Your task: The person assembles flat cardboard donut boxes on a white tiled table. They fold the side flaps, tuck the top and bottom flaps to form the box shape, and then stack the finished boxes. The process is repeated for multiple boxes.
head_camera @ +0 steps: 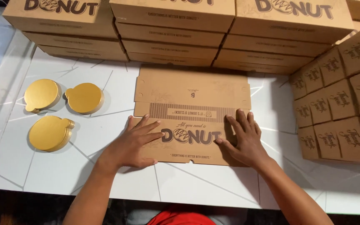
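Under both palms, flat box btwn left hand & right hand

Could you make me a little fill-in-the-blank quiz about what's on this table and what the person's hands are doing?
1. Both the left hand and the right hand press flat on an unfolded cardboard ____.
2. The round gold boards sit in ____ stacks.
3. The gold boards lie to the ____ of the flat box.
4. The small brown boxes are stacked on the ____ side of the table.

Missing words: box; three; left; right
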